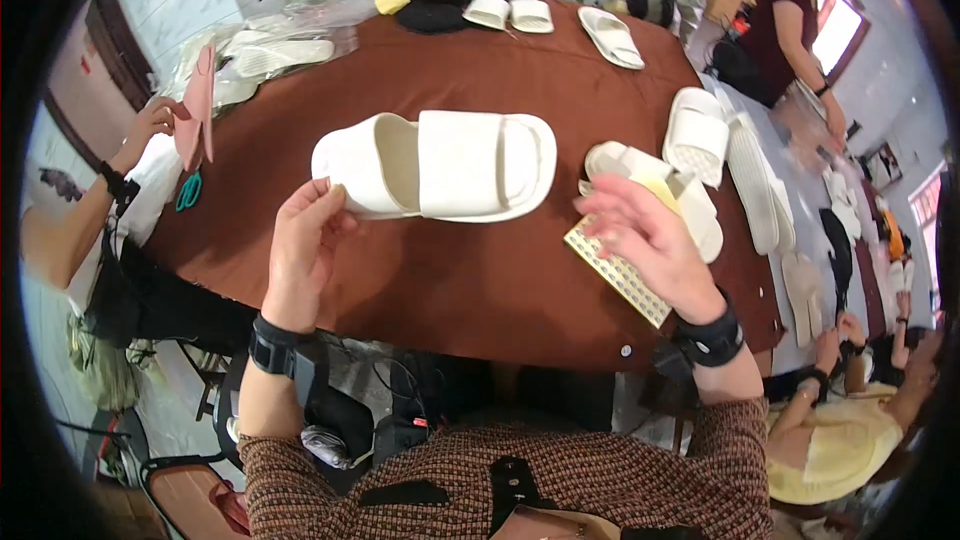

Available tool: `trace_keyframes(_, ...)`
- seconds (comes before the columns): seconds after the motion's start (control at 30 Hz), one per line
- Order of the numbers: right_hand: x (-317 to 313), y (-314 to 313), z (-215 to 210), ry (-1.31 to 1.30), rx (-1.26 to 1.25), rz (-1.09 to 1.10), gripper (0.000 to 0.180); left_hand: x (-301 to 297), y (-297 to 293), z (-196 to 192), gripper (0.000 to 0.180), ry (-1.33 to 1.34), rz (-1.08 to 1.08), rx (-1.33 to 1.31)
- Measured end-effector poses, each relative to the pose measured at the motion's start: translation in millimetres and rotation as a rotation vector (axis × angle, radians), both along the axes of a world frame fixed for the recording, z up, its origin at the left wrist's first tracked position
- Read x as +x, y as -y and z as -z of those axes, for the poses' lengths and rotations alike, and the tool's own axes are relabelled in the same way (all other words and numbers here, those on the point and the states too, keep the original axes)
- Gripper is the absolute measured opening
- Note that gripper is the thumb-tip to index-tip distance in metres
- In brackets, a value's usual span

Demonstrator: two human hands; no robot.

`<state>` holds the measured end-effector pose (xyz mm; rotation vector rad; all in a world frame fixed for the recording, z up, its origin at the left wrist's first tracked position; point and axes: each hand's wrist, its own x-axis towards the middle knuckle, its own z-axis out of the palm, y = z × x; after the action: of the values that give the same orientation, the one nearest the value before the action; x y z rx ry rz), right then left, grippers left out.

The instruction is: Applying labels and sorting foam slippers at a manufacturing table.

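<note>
The left hand [305, 240] is raised above the near edge of the brown surface [440, 290], and its fingers [325, 202] are closed on the heel end of a white slide sandal [440, 165]. The sandal is held level and sideways, clear of the surface, apparently so that its strap and sole can be viewed from above. The right hand [650, 240] is positioned near the sandal's toe end without touching it. Its fingers are spread apart, while a yellow card with a dotted grid [620, 275] is retained against the palm; the grip itself is hidden behind the hand, so how it is held cannot be told.

Just behind the right hand, near the right edge, more white sandals [695, 135] are stacked upright and leaning together, probably to keep them within reach. At the left edge, a pink piece [197, 105] is held up by another person's hand [150, 125], with teal scissors [188, 190] laid beside it. Along the far edge, a pair of white slides [510, 13], a single sandal [612, 37] and clear plastic bags [300, 25] are set out before other seated workers.
</note>
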<state>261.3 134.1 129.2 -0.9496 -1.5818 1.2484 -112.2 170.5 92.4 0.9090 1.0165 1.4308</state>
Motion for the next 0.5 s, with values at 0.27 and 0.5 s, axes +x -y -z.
trace_keyframes(0.27,-20,-20,24,-0.215,-0.031,0.092,0.043,32,29,18,0.014,0.052,0.072,-0.019)
trace_keyframes(0.5,-19,-23,29,-0.29,0.019,0.15,0.04,27,27,23,0.016,0.048,0.03,-0.002)
